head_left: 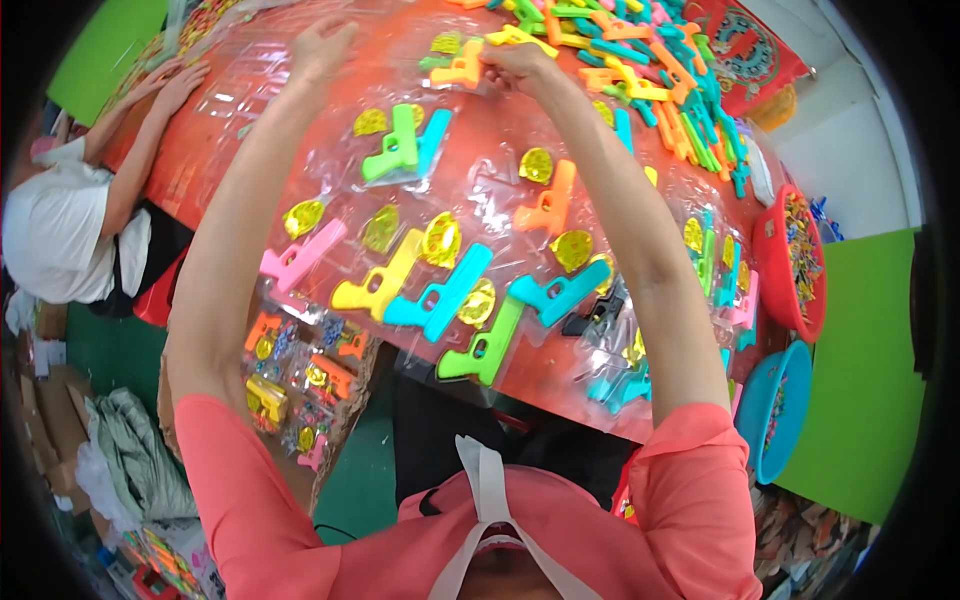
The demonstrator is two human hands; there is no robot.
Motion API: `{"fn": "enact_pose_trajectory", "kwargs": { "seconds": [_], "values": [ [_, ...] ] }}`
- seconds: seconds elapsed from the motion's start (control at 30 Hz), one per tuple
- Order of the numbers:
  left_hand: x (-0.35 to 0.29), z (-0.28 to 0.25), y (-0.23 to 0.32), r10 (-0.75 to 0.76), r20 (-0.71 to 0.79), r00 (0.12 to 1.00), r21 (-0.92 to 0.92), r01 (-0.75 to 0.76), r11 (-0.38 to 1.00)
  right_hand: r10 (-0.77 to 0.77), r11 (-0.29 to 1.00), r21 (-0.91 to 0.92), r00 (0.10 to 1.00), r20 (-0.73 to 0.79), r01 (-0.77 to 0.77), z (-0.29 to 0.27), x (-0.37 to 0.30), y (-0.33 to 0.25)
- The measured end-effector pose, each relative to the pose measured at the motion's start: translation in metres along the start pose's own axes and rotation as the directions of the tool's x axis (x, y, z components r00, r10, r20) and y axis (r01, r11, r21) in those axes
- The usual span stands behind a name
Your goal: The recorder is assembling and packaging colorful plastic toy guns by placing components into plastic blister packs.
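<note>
Both my arms reach across the red table. My right hand [518,66] closes its fingers on the end of an orange toy pistol [461,66], beside a green toy pistol and a yellow faceted piece [446,42]. Just past that hand lies a yellow toy pistol [522,40]. My left hand [324,50] hangs over clear plastic at the far left, fingers curled together; whatever they hold is too small to make out. Between my arms lie several clear bags with toy pistols, among them a green one [393,145] and a blue one [440,295], with yellow faceted pieces [441,240].
A heap of coloured toy pistols [640,60] covers the far right. At the right edge stand a red basin [822,300] and a blue basin [797,430] of small pieces. A box [350,420] of packed toys sits below the table. Another person's hands [180,82] rest at left.
</note>
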State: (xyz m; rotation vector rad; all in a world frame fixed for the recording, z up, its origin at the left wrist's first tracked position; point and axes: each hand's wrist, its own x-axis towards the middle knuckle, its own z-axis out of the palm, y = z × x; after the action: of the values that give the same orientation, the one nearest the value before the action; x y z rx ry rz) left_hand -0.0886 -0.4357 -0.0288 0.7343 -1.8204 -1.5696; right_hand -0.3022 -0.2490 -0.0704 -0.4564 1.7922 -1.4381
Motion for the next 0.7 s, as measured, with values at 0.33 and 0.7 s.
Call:
{"fn": "enact_pose_trajectory", "kwargs": {
  "seconds": [0.33, 0.7],
  "values": [
    [-0.066, -0.044, 0.004, 0.085, -0.021, 0.996, 0.167, -0.080, 0.983, -0.291, 0.801, -0.556, 0.956, -0.037, 0.223, -0.003, -0.101, -0.048],
    [-0.275, 0.006, 0.097, -0.004, 0.550, 0.835, -0.094, 0.067, 0.993, -0.809, 0.464, -0.869, 0.481, -0.337, 0.173, -0.153, -0.513, -0.074]
  ]
}}
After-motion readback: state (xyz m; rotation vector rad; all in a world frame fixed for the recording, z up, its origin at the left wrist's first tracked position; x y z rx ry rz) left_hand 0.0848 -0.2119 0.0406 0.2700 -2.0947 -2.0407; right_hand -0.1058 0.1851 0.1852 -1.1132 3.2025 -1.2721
